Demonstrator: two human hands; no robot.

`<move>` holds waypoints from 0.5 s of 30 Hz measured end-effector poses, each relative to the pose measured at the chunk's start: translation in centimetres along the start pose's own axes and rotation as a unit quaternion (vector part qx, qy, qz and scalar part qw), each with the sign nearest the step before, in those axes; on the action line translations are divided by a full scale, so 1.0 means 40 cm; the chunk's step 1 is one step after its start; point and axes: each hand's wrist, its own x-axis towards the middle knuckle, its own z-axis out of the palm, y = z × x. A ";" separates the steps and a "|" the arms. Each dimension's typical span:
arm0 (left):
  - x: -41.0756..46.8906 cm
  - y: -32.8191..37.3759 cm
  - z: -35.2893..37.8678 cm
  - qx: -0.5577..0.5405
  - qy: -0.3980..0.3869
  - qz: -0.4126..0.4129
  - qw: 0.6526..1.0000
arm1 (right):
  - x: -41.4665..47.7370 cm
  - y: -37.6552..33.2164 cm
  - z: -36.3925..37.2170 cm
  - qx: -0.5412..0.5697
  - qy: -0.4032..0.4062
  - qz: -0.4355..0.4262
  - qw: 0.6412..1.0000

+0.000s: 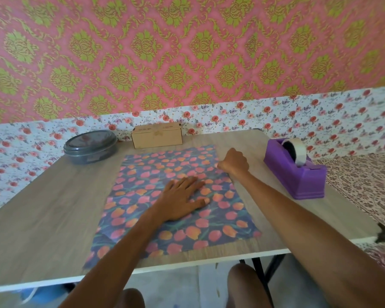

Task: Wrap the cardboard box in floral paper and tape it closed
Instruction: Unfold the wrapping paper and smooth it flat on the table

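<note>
Tabletop (53,207), hands (180,201) on floral paper (209,232), box (157,135) beyond

A round grey lidded container (90,146) sits at centre left on the wood-grain table (42,210), and pink-and-green damask wallpaper (187,41) fills the upper frame above a rose-print band (320,116).

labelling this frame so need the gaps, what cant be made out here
Head view only:
Whether the right hand pinches the edge of the floral paper: the closed fist hides that.
Print on the cardboard box: too small.
Contents of the grey container: lid hides them.
</note>
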 end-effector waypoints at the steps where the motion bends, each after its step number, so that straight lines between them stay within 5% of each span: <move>1: 0.001 -0.009 -0.001 -0.018 0.002 0.002 1.000 | -0.020 0.003 -0.002 -0.020 0.008 -0.022 1.000; 4: -0.007 -0.055 -0.017 -0.066 0.024 -0.026 0.997 | -0.084 0.022 0.009 -0.090 0.039 -0.143 0.985; 7: -0.042 -0.121 -0.037 -0.054 0.031 -0.115 0.991 | -0.166 0.042 0.027 -0.110 -0.041 -0.248 0.962; 10: -0.104 -0.175 -0.029 -0.007 0.030 -0.173 0.985 | -0.217 0.073 0.057 -0.191 -0.143 -0.280 0.930; 15: -0.203 -0.180 -0.036 0.030 0.055 -0.179 0.982 | -0.242 0.126 0.080 -0.229 -0.094 -0.312 0.917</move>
